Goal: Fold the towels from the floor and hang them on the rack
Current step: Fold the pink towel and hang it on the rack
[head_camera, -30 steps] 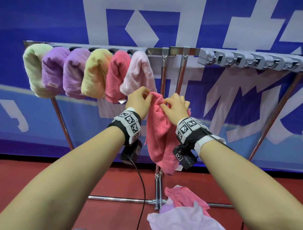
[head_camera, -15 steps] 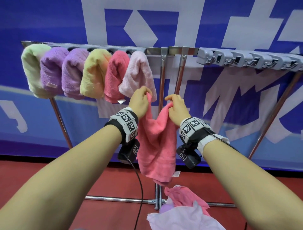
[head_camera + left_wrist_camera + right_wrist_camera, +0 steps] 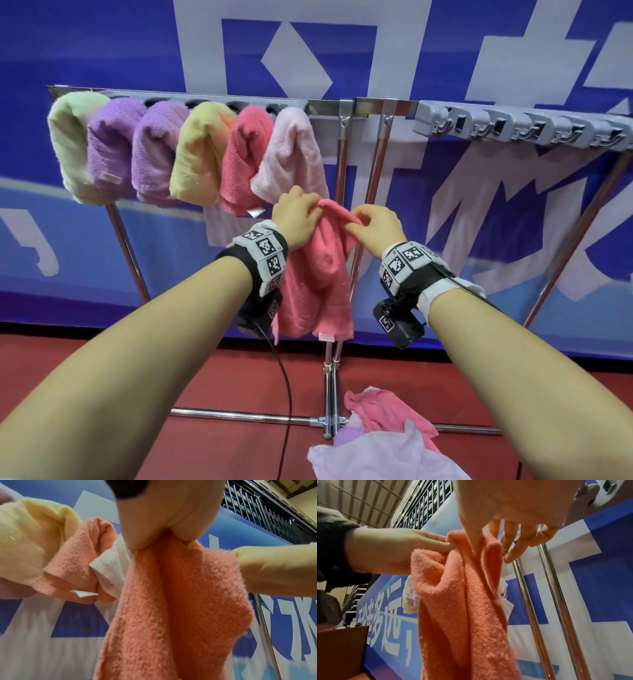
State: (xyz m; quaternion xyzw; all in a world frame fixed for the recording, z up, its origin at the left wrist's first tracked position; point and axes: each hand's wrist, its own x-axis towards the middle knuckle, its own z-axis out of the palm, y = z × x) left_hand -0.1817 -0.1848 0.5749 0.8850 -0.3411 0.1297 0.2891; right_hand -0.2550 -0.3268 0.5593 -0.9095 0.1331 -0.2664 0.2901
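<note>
Pink towel (image 3: 318,274), mid-fold, held before the rack (image 3: 363,106).
Left hand (image 3: 296,219) and right hand (image 3: 376,224) pinch its top edge together, doubling it to hang; more towels (image 3: 387,442) wait on the floor.

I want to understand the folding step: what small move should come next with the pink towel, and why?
Probably lift the pink towel up to the rack beside the pale pink towel. Both the left hand and right hand pinch its folded top, below the rail.
</note>
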